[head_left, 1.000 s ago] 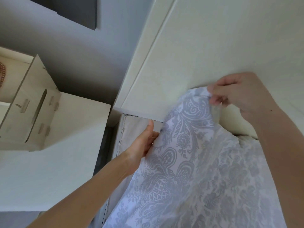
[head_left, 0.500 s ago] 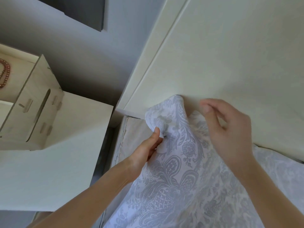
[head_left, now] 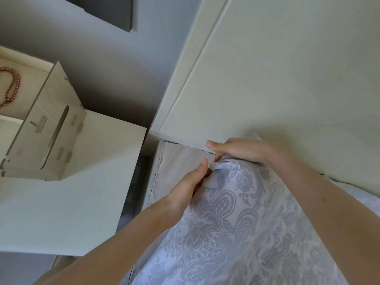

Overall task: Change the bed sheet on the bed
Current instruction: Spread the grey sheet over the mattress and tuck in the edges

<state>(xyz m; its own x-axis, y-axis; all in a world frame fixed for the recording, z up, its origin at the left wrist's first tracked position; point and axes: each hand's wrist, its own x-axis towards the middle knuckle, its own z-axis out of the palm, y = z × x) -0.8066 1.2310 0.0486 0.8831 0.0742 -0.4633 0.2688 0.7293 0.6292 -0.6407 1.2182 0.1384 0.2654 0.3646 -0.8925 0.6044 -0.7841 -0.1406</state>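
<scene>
A cream headboard (head_left: 287,79) fills the space beyond both hands, rising upright behind the right hand. The bed sheet (head_left: 236,233), white with a grey damask print, lies below and between the forearms. Its long axis runs from the near edge of the view diagonally up to the hands, and its bunched corner points toward the head corner of the bed. Out past the left forearm stands a white bedside table (head_left: 72,192), with a grey wall (head_left: 102,58) behind it. Just beyond the left hand's fingertips the bare beige mattress (head_left: 178,167) shows its corner, uncovered, butted against the headboard. A pale wooden organiser box (head_left: 47,130) sits on the table, well apart from the hands. The right hand (head_left: 240,150) curls over the top of the sheet's corner, thumb stretched along the headboard's foot. The left hand (head_left: 191,182) pinches the sheet's edge between thumb and fingers, just beside the right. A coppery bead necklace (head_left: 12,87) lies in the organiser.
</scene>
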